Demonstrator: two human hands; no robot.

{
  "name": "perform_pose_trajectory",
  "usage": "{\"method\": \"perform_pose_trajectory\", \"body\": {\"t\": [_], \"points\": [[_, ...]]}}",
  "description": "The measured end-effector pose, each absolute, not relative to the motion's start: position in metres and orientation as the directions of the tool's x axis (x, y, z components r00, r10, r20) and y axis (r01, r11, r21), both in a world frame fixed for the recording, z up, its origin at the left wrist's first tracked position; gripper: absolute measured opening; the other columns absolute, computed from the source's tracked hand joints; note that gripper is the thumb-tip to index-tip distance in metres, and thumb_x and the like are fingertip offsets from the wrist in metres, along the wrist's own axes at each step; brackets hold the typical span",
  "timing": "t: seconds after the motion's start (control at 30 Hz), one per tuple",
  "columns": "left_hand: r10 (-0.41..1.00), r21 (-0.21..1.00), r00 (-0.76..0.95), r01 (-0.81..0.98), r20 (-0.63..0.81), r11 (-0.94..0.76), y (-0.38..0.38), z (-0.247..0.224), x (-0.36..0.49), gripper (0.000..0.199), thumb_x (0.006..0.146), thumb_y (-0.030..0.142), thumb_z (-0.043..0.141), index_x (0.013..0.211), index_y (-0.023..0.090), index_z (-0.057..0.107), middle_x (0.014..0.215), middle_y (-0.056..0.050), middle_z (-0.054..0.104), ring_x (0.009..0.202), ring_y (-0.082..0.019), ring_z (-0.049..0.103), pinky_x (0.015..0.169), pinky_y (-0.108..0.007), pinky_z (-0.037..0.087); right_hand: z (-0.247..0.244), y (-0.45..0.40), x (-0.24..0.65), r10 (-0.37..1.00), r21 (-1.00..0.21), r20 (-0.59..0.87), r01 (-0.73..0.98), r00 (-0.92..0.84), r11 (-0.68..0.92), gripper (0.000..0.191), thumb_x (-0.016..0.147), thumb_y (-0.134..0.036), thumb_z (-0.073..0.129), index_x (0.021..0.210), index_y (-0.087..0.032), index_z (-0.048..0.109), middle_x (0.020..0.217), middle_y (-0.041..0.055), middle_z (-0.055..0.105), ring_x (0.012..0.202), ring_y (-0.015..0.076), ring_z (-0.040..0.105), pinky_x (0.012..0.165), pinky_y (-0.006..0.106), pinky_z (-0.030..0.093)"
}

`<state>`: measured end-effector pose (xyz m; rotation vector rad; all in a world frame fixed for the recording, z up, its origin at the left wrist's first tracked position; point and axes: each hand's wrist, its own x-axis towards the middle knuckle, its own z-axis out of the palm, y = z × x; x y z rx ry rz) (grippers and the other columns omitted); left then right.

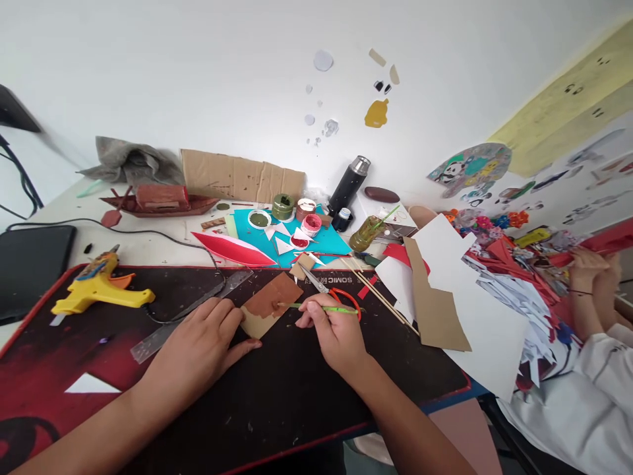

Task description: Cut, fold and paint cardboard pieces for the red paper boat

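Observation:
My left hand [200, 346] lies flat on the black and red desk mat [277, 402], its fingertips pressing the lower left edge of a cardboard piece [270, 305] that is partly painted brown. My right hand [332, 330] grips a thin green paintbrush [316, 307], whose tip rests on the card's right side. Red-handled scissors [332, 292] lie just behind my right hand. A metal ruler [190, 313] runs diagonally under my left hand's far side.
A yellow glue gun [99, 285] sits at the mat's left. Paint pots [297, 214] stand on a blue sheet [321, 239] near a black flask [349, 185]. Brown and white paper sheets [445, 290] and wooden sticks [378, 297] lie right. Another person's hands [591, 277] work at the far right.

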<state>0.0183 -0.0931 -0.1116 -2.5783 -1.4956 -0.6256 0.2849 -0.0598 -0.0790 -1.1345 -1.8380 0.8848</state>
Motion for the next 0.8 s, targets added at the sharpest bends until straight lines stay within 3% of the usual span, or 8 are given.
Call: {"method": "perform_pose_trajectory", "body": {"t": [0.13, 0.33, 0.47, 0.63, 0.8], "points": [[0.803, 0.070, 0.442, 0.859, 0.399, -0.508, -0.094, -0.111, 0.021, 0.060, 0.116, 0.064, 0.037, 0.091, 0.019, 0.068, 0.088, -0.008, 0.065, 0.084, -0.031, 0.063, 0.082, -0.046, 0.049, -0.081, -0.059, 0.284, 0.939, -0.887, 0.233, 0.341, -0.251, 0.311, 0.044, 0.119, -0.050, 0.047, 0.096, -0.023, 0.074, 0.079, 0.0038, 0.079, 0.075, 0.0202, 0.081, 0.070, 0.028, 0.062], [0.829, -0.034, 0.441, 0.888, 0.345, -0.459, -0.101, -0.112, 0.024, 0.053, 0.117, 0.057, 0.040, 0.092, 0.019, 0.068, 0.088, -0.009, 0.063, 0.084, -0.032, 0.062, 0.082, -0.047, 0.049, -0.079, -0.073, 0.273, 0.902, -0.882, 0.234, 0.311, -0.363, 0.354, 0.044, 0.119, -0.051, 0.046, 0.100, -0.024, 0.075, 0.079, 0.0029, 0.080, 0.074, 0.0186, 0.082, 0.072, 0.028, 0.061], [0.844, -0.097, 0.436, 0.898, 0.311, -0.428, -0.106, -0.111, 0.026, 0.050, 0.116, 0.053, 0.043, 0.091, 0.018, 0.069, 0.086, -0.010, 0.062, 0.084, -0.035, 0.064, 0.080, -0.049, 0.050, -0.082, -0.065, 0.280, 0.932, -0.897, 0.214, 0.319, -0.294, 0.307, 0.050, 0.118, -0.058, 0.045, 0.096, -0.024, 0.074, 0.078, 0.0040, 0.079, 0.074, 0.0195, 0.080, 0.069, 0.028, 0.063], [0.865, -0.018, 0.407, 0.907, 0.293, -0.420, -0.112, -0.109, 0.024, 0.052, 0.117, 0.047, 0.038, 0.090, 0.019, 0.072, 0.088, -0.010, 0.066, 0.084, -0.034, 0.066, 0.083, -0.050, 0.051, -0.084, -0.070, 0.282, 0.937, -0.930, 0.194, 0.251, -0.289, 0.270, 0.052, 0.118, -0.060, 0.045, 0.094, -0.023, 0.073, 0.081, 0.0049, 0.078, 0.075, 0.0197, 0.080, 0.069, 0.029, 0.065], [0.860, 0.041, 0.406, 0.898, 0.309, -0.439, -0.118, -0.105, 0.024, 0.045, 0.115, 0.032, 0.039, 0.088, 0.021, 0.073, 0.086, -0.008, 0.068, 0.083, -0.031, 0.066, 0.080, -0.047, 0.049, -0.084, -0.070, 0.282, 0.921, -0.904, 0.202, 0.298, -0.334, 0.307, 0.049, 0.118, -0.058, 0.046, 0.098, -0.024, 0.075, 0.079, 0.0040, 0.079, 0.075, 0.0196, 0.080, 0.072, 0.029, 0.064]]}}
